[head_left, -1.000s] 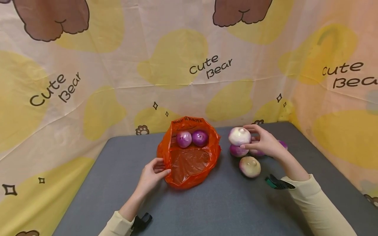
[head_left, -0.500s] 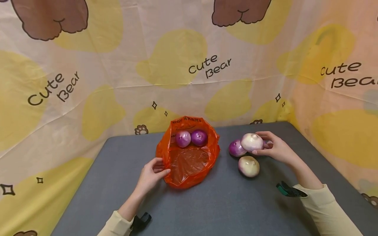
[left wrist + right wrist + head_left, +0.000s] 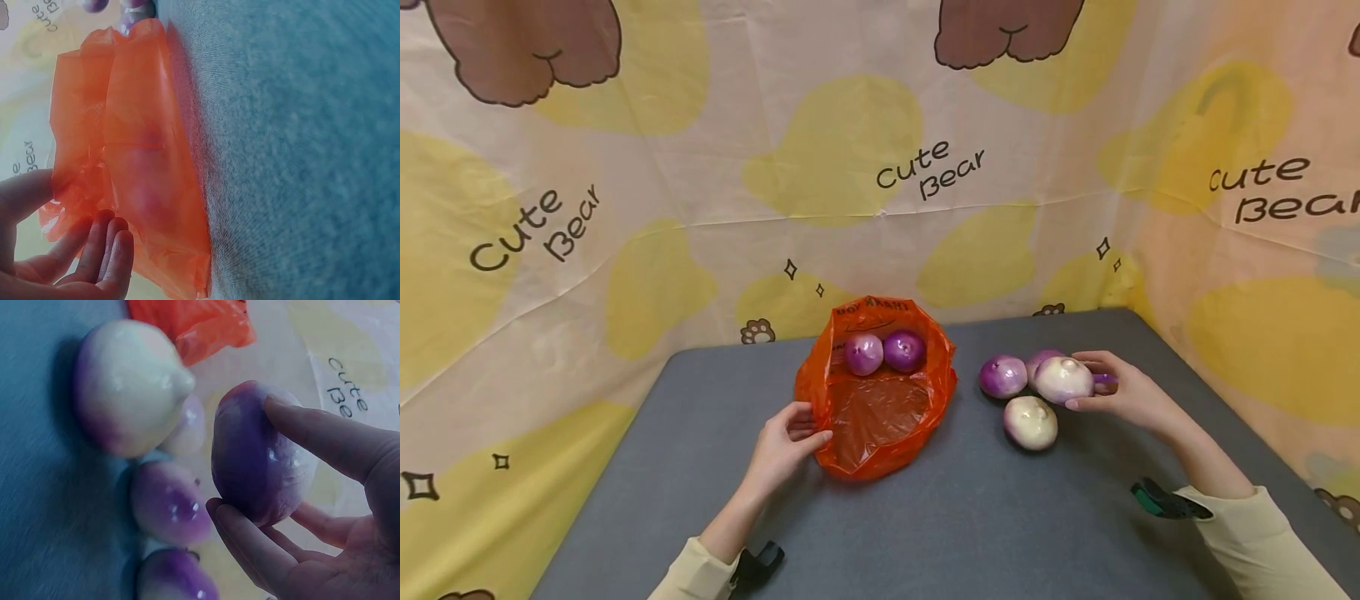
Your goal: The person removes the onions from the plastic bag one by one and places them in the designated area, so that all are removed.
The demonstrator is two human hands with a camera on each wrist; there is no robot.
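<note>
An orange plastic bag (image 3: 889, 461) stands on the table with its mouth facing me. My left hand (image 3: 784, 443) pinches the left edge of its mouth, thumb on one side and fingers on the other. Inside the bag lie a pale purple onion (image 3: 863, 354) and a darker purple onion (image 3: 905, 351). To the right, my right hand (image 3: 1133, 398) grips a white and purple onion (image 3: 1063, 381) between thumb and fingers, raised above the table in the right wrist view (image 3: 259, 456). Around it rest a purple onion (image 3: 1002, 377), a whitish onion (image 3: 1030, 423) and others partly hidden.
The grey table (image 3: 910, 542) ends at a patterned cloth backdrop (image 3: 820, 175) behind and on both sides. Dark bands with camera mounts sit at both wrists, the left mount (image 3: 760, 567) low over the table.
My right hand has moved right and slightly toward me with the white and purple onion, away from the bag. The left hand and the bag have stayed in place.
</note>
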